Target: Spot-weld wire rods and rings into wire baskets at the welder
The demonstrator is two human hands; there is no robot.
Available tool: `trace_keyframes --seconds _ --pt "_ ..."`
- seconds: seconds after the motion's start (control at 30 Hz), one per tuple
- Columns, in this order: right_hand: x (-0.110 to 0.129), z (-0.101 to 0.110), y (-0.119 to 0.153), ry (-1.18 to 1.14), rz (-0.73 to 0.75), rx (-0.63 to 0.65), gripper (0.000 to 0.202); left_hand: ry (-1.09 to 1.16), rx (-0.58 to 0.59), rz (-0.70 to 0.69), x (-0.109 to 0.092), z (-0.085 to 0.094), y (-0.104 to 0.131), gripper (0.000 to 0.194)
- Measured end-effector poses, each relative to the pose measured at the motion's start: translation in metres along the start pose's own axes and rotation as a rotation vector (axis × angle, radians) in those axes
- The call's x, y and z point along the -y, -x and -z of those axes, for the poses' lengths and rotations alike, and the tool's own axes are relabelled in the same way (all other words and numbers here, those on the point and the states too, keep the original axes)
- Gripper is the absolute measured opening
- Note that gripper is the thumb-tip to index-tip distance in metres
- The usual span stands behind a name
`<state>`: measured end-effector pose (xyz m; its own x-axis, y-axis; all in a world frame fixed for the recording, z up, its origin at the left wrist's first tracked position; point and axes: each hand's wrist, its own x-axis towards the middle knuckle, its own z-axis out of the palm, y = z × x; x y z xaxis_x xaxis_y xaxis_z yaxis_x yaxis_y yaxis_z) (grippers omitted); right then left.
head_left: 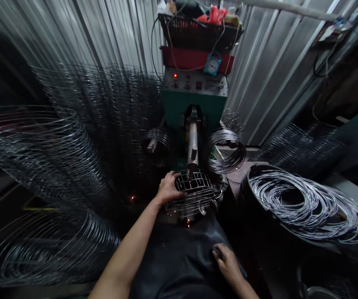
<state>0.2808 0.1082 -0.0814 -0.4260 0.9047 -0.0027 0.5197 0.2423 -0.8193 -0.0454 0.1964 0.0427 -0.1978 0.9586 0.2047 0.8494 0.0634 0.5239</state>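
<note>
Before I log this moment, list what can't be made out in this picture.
All in the head view:
Right hand: anything in its palm, hidden by curled fingers.
Metal rod: whether its lower tip touches the wire basket, lost in shadow.
Dial: its reading, too small and blurred.
Wire rings at left: their full outline, cut off by the left edge.

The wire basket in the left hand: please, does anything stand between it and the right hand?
Partly, yes: curved metal pieces sit at the lower right edge of the wire basket, on the side toward the right hand; I cannot tell if they are attached. Small orange sparks glow just below the basket. Nothing else visible does.
</note>
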Motion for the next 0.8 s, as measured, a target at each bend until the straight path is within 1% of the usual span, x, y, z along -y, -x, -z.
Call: trace_keyframes --seconds 0.07,0.17,0.23,0.3,0.4,0.47,0.53,0.6,0.67,0.73,0.8 --pt "0.000 0.002 -0.002 0.000 -0.006 -0.014 0.023 -0.008 -0.004 0.008 -0.005 0.001 0.004 0.083" --pt "0.005 0.006 -0.005 -0.036 -0.024 0.012 0.027 -0.043 -0.009 0.021 -0.014 0.004 0.007 0.080" --pt "0.007 0.008 -0.005 -0.061 -0.049 0.011 0.029 -0.048 0.010 0.026 -0.015 0.006 0.010 0.082" --pt "0.009 0.013 -0.005 -0.076 -0.061 0.015 0.030 -0.017 0.049 0.020 -0.007 0.007 0.019 0.096" --pt "0.021 0.023 -0.011 -0.093 -0.034 0.060 0.025 0.068 0.124 0.071 0.017 0.001 0.041 0.124" --pt "0.038 0.033 -0.021 -0.103 -0.007 0.096 0.024 0.145 0.131 0.154 0.033 -0.008 0.055 0.130" --pt "0.062 0.042 -0.036 -0.117 0.035 0.160 0.021 0.243 0.059 0.195 0.044 -0.018 0.064 0.126" --pt "0.092 0.048 -0.055 -0.137 0.100 0.256 0.017 0.341 -0.066 0.177 0.049 -0.028 0.066 0.116" --pt "0.124 0.051 -0.076 -0.138 0.160 0.335 0.019 0.408 -0.178 0.140 0.049 -0.033 0.066 0.107" --pt "0.153 0.051 -0.097 -0.079 0.188 0.395 0.021 0.420 -0.247 0.108 0.048 -0.033 0.066 0.100" --pt "0.177 0.050 -0.116 0.059 0.184 0.421 0.023 0.384 -0.284 0.066 0.047 -0.027 0.068 0.096"
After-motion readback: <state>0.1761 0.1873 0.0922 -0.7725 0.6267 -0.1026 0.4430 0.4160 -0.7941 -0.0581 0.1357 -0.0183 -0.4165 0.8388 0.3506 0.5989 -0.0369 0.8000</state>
